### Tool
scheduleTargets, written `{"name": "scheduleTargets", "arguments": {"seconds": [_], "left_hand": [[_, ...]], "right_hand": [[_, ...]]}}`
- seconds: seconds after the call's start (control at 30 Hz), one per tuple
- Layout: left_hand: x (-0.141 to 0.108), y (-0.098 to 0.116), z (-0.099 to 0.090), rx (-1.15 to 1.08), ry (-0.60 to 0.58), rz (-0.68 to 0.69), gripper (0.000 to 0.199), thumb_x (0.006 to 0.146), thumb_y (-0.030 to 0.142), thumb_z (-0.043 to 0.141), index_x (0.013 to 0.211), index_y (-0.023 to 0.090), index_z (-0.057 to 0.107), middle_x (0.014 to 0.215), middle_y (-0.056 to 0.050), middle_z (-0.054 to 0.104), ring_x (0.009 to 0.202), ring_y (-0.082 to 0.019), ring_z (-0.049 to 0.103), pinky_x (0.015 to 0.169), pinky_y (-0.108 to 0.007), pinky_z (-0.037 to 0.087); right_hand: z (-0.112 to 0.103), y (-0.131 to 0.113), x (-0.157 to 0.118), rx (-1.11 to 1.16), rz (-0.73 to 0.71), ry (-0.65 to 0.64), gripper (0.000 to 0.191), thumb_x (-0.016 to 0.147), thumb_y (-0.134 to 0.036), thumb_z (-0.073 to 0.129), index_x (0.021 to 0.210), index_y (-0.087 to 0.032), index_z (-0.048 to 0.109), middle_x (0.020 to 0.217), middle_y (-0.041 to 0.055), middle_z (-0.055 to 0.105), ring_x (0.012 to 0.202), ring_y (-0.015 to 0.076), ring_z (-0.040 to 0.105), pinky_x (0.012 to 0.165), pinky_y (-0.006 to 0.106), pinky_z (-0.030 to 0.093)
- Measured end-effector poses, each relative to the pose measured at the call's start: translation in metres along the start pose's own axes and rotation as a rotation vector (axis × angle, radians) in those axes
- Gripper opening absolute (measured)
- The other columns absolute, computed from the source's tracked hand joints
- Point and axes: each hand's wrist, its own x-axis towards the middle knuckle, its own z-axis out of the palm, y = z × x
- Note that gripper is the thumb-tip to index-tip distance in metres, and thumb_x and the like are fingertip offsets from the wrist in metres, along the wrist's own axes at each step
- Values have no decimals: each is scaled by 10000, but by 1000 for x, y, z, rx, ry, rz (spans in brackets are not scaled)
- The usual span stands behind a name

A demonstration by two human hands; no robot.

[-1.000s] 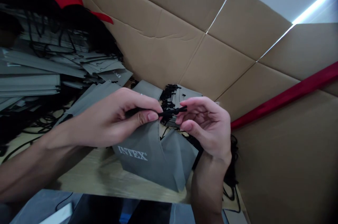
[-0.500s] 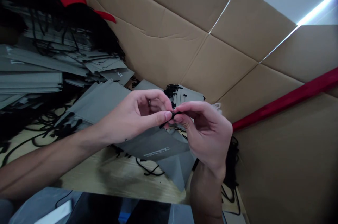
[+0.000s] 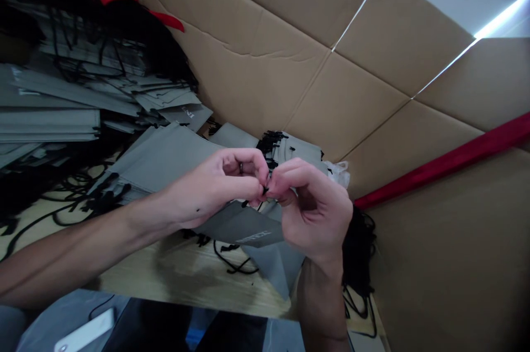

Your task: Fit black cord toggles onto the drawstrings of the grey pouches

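My left hand [image 3: 232, 180] and my right hand [image 3: 312, 203] meet above the table, both closed in a pinch. Between their fingertips is a short piece of black cord [image 3: 265, 190], mostly hidden by the fingers. Just beneath them lies a grey bag [image 3: 236, 225] with pale lettering, partly covered by my hands. Another grey bag [image 3: 275, 266] pokes out toward the table's front edge. To the left, my left forearm passes in front of a stack of grey bags [image 3: 165, 153] with black cord ends.
High piles of grey bags [image 3: 49, 125] with black cords fill the left side. Cardboard walls [image 3: 256, 26] rise behind and at the right, crossed by a red strip [image 3: 434, 161]. A bundle of black cords [image 3: 360, 252] hangs at right. A white device [image 3: 85, 331] lies below the wooden table [image 3: 194, 280].
Both hands have drawn closer together and slightly lower, the right one shifting left. Less of the black cord shows between the fingers. The view has shifted a little.
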Motion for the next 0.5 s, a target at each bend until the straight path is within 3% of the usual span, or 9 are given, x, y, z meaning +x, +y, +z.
{"name": "scheduleTargets", "arguments": {"seconds": [0.2,0.3,0.4,0.5], "left_hand": [[-2,1,-2,-34,-55,-42,116,722,147,820,781,181,726,699,3,711,657,-119,626,611,-205,500],[-1,2,-7,-41,-105,-22,124,814,185,878,865,167,766,737,-6,737,687,-114,659,655,-200,536],[2,0,-11,-51,-143,18,136,937,220,889,979,153,779,809,-11,777,752,-104,708,733,-188,573],[4,-4,-13,-48,-162,31,213,972,225,919,1042,165,727,848,1,802,779,-91,726,756,-171,564]], "right_hand": [[1,1,0,127,29,55,277,1012,38,670,888,-198,742,899,10,764,799,155,716,698,313,570],[-10,-1,1,128,116,58,229,986,8,801,995,-220,804,936,-5,795,840,150,751,714,274,613],[-23,-4,2,62,230,13,287,964,-91,928,1170,-268,836,1044,-6,820,896,149,759,762,257,642],[-31,-5,2,-12,270,-101,304,985,-194,948,1250,-292,837,1108,16,820,927,179,766,820,318,665]]}}
